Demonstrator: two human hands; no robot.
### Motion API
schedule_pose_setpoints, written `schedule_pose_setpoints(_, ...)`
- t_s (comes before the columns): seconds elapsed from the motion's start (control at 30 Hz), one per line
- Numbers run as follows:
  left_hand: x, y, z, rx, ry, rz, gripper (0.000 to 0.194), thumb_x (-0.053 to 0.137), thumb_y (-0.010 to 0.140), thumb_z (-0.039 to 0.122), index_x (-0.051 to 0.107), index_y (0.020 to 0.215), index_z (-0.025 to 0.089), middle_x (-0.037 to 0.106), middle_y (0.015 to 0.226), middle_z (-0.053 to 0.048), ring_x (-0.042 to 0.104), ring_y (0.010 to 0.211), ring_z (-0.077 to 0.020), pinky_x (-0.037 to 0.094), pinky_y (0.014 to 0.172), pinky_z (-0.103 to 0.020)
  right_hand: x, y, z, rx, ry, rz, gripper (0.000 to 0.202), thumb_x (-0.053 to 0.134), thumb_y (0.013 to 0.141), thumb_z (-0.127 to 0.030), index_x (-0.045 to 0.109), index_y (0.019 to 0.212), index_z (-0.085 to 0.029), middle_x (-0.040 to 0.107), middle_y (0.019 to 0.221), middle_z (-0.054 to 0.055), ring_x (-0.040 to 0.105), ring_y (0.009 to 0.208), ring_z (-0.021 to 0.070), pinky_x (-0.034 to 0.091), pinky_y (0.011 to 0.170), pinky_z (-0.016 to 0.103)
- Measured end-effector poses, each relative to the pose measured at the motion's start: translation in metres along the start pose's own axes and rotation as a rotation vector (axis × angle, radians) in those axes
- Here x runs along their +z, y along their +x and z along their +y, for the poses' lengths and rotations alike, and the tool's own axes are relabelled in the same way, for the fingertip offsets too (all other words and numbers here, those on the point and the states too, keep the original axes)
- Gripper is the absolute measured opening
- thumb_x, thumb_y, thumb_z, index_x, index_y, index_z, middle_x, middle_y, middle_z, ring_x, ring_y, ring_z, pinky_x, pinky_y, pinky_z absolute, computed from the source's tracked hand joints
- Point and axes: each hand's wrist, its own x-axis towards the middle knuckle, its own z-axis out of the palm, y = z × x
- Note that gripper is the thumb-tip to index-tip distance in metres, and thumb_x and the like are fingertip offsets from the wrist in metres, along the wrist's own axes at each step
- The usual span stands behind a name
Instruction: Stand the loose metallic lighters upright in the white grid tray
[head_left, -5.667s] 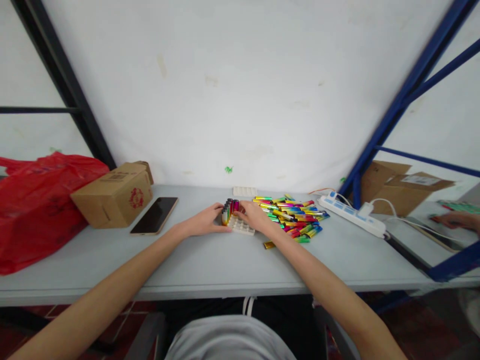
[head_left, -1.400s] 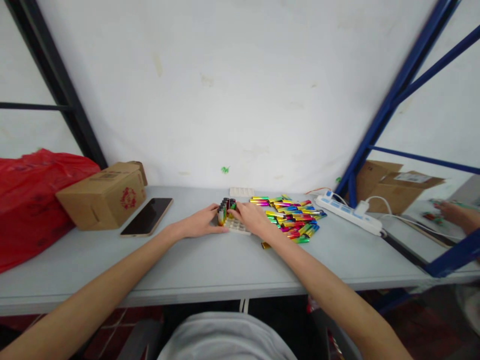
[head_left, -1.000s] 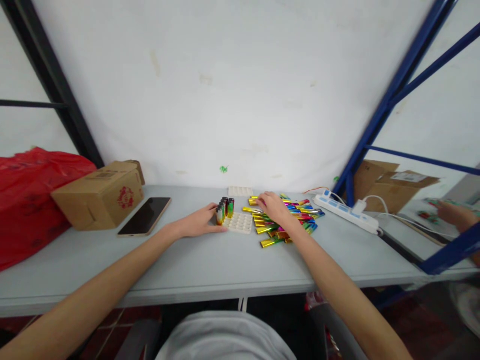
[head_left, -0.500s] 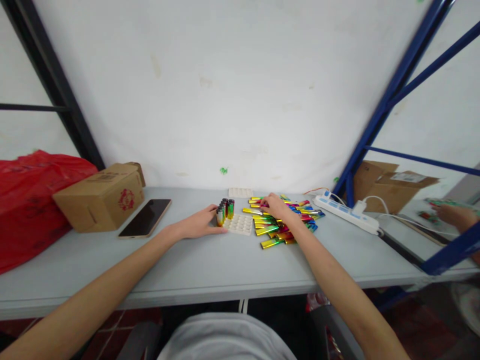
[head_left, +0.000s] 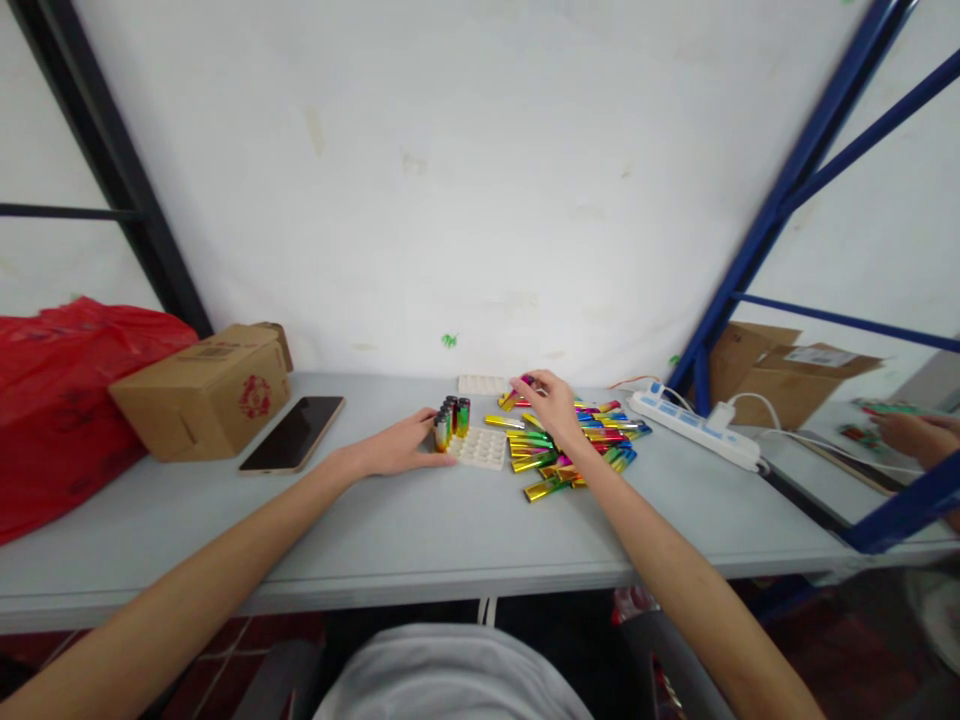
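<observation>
A white tray with round pockets (head_left: pixel 487 449) lies on the table, and several shiny lighter-like cylinders (head_left: pixel 452 420) stand upright at its left side. My left hand (head_left: pixel 405 444) rests at the tray's left edge, thumb and fingers spread around the standing cylinders. At the far edge of a pile of colourful metallic cylinders (head_left: pixel 555 462), my right hand (head_left: pixel 550 402) pinches a yellow and magenta cylinder (head_left: pixel 513 398), raised and tilted. One yellow cylinder (head_left: pixel 504 422) lies between the tray and the pile.
A second white tray (head_left: pixel 481 384) lies by the wall. To the left are a phone (head_left: pixel 294 435), a cardboard box (head_left: pixel 202 392) and a red bag (head_left: pixel 75 410). A power strip (head_left: pixel 694 430) and an open carton (head_left: pixel 780 375) are at right. Another person's hand (head_left: pixel 911 438) shows far right.
My right hand has lifted a yellow and magenta cylinder from the pile's far side and shifted slightly back. My left hand has stayed beside the tray.
</observation>
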Motion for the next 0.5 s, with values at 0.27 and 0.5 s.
schedule_pose_setpoints(0.27, -0.002, 0.000, 0.004, 0.008, 0.007, -0.058, 0.070, 0.066, 0.091, 0.077, 0.067, 0.130, 0.019, 0.061, 0.147, -0.015, 0.060, 0.135, -0.0338, 0.040, 0.125, -0.043, 0.024, -0.020, -0.026, 0.288, 0.631, -0.325, 0.055, 0.069, 0.087, -0.078, 0.051, 0.092, -0.027, 0.045, 0.062, -0.010, 0.044, 0.047, 0.0096, 0.039, 0.049, 0.021)
schedule_pose_setpoints(0.5, -0.002, -0.001, 0.004, 0.003, -0.002, -0.059, 0.068, 0.066, 0.092, 0.076, 0.067, 0.127, 0.018, 0.061, 0.145, -0.015, 0.060, 0.134, -0.0338, 0.041, 0.124, -0.042, 0.031, -0.025, -0.034, 0.408, 0.472, -0.276, 0.068, 0.055, 0.089, -0.087, 0.041, 0.065, -0.025, 0.028, 0.050, -0.009, 0.023, 0.043, 0.0082, 0.017, 0.042, 0.024)
